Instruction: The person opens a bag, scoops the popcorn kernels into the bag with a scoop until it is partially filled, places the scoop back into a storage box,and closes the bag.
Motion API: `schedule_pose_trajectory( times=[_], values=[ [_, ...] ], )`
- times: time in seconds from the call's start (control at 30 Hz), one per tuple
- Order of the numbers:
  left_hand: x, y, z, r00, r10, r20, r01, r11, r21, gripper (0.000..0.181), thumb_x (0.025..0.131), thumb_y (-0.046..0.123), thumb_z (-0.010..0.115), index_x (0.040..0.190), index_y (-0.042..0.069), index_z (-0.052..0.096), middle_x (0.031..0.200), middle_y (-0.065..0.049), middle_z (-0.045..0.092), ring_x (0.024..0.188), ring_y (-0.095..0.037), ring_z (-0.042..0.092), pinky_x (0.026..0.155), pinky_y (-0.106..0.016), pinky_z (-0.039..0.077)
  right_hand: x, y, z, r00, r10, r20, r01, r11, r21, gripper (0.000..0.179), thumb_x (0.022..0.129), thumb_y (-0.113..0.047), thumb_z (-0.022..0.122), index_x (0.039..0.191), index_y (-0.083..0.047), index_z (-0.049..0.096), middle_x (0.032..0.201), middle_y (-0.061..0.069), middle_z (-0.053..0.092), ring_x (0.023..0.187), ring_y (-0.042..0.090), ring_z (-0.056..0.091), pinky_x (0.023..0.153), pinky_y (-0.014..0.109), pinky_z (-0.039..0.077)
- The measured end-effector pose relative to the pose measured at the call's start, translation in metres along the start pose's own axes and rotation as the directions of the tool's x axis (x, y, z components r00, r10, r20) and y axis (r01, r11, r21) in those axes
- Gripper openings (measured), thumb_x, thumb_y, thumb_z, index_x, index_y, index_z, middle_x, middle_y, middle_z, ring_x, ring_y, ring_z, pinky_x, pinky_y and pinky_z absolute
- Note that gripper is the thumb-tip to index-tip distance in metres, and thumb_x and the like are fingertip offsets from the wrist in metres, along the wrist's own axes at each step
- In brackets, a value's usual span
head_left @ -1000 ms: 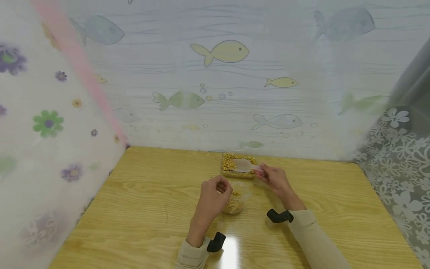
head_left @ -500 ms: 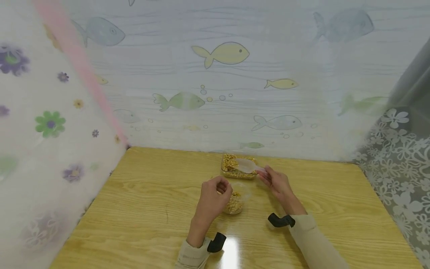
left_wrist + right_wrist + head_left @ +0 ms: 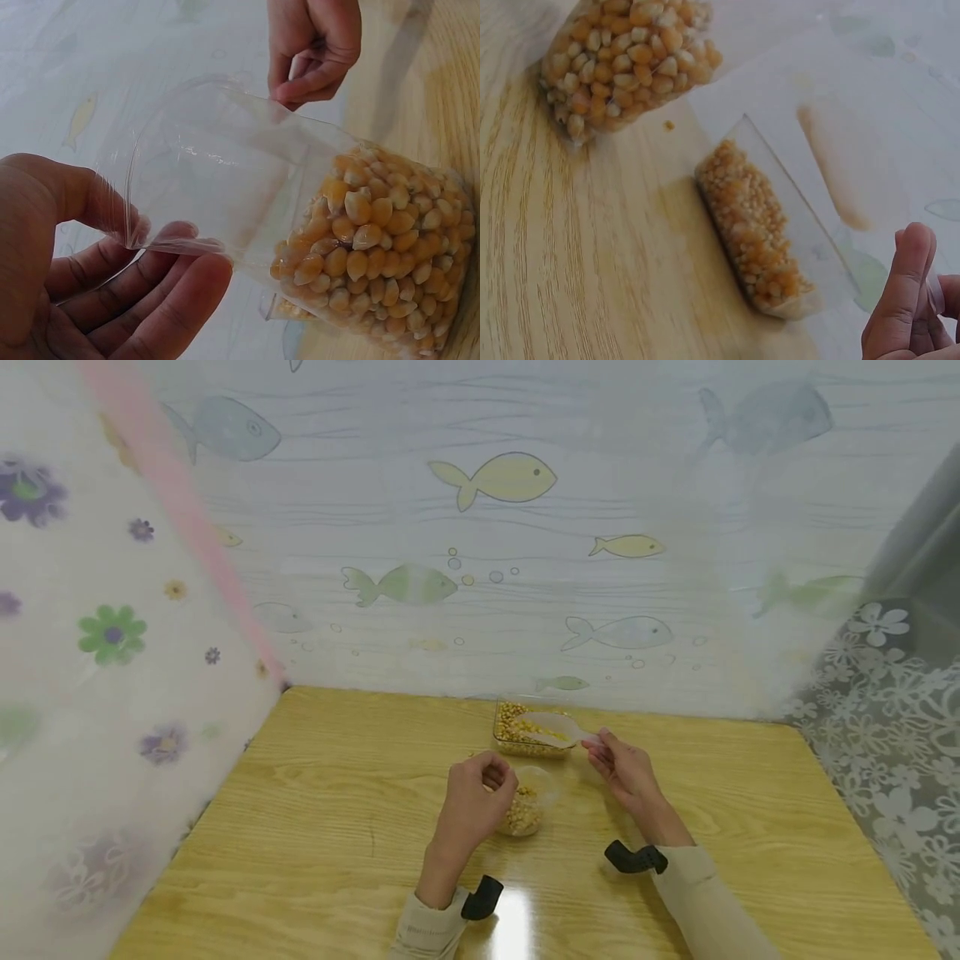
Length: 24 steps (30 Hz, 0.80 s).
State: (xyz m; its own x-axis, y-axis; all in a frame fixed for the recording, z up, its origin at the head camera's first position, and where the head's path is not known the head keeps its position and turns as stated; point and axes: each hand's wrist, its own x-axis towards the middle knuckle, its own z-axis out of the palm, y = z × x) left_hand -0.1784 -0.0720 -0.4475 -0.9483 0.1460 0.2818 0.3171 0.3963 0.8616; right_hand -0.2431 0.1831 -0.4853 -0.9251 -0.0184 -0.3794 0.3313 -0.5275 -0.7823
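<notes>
My left hand [image 3: 474,802] pinches the open rim of a clear plastic bag [image 3: 202,161], thumb on one side and fingers on the other in the left wrist view. Corn kernels [image 3: 382,255] fill the bag's lower part, which stands on the table. My right hand [image 3: 630,781] grips the handle of a translucent white scoop [image 3: 572,727]. The scoop carries some kernels over a rectangular glass container [image 3: 496,735]. More corn kernels [image 3: 746,217] lie inside that container. In the right wrist view the scoop is blurred and its load is hard to make out.
The wooden table [image 3: 315,827] meets a fish-patterned wall covering [image 3: 495,535] just behind the glass container. One loose kernel [image 3: 669,125] lies on the table between bag and container. A flowered covering [image 3: 112,710] hangs at the left and a lace-like curtain [image 3: 892,760] at the right.
My right hand has drawn the scoop to the right and up from the kernels in the glass container; kernels now show on its blade. The left hand and the bag stay in place.
</notes>
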Motion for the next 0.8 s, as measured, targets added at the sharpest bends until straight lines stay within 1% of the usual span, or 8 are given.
schedule_pose_trajectory(
  times=[0.23,0.4,0.53,0.8],
  values=[
    [0.0,0.001,0.0,1.0,-0.023,0.007,0.024,0.999,-0.024,0.01,0.096,0.007,0.063,0.088,0.008,0.068,0.075,0.0,0.065,0.068,-0.01,0.061,0.068,-0.026,0.054,-0.013,-0.007,0.001,0.999,-0.036,0.02,0.036,0.999,-0.037,0.032,0.106,-0.022,0.054,0.085,-0.013,0.077,0.076,-0.001,0.073,0.067,0.006,0.068,0.07,0.015,0.056],
    [0.001,0.002,0.0,0.999,-0.036,0.011,0.037,0.999,-0.034,0.011,0.096,0.006,0.062,0.088,0.007,0.068,0.076,-0.001,0.065,0.069,-0.012,0.061,0.068,-0.027,0.053,-0.025,-0.013,0.003,0.998,-0.055,0.021,0.056,0.997,-0.052,0.029,0.106,-0.023,0.054,0.088,-0.016,0.076,0.076,-0.002,0.074,0.066,0.004,0.066,0.069,0.015,0.055],
    [0.001,0.0,0.0,0.999,-0.034,0.015,0.035,0.999,-0.036,0.011,0.096,0.007,0.062,0.087,0.008,0.068,0.076,-0.001,0.065,0.069,-0.011,0.061,0.068,-0.027,0.053,-0.035,-0.018,0.005,0.998,-0.062,0.025,0.063,0.996,-0.059,0.027,0.106,-0.023,0.054,0.09,-0.017,0.075,0.076,-0.002,0.073,0.066,0.004,0.065,0.068,0.015,0.055],
    [0.0,0.0,-0.002,0.999,-0.049,0.021,0.049,0.998,-0.029,0.011,0.097,0.011,0.062,0.089,0.009,0.068,0.077,0.001,0.065,0.07,-0.01,0.061,0.069,-0.027,0.054,-0.053,-0.025,0.004,0.99,-0.109,0.088,0.119,0.985,-0.122,0.029,0.106,-0.025,0.055,0.088,-0.017,0.077,0.074,-0.004,0.074,0.065,0.003,0.065,0.064,0.015,0.055]
  ],
)
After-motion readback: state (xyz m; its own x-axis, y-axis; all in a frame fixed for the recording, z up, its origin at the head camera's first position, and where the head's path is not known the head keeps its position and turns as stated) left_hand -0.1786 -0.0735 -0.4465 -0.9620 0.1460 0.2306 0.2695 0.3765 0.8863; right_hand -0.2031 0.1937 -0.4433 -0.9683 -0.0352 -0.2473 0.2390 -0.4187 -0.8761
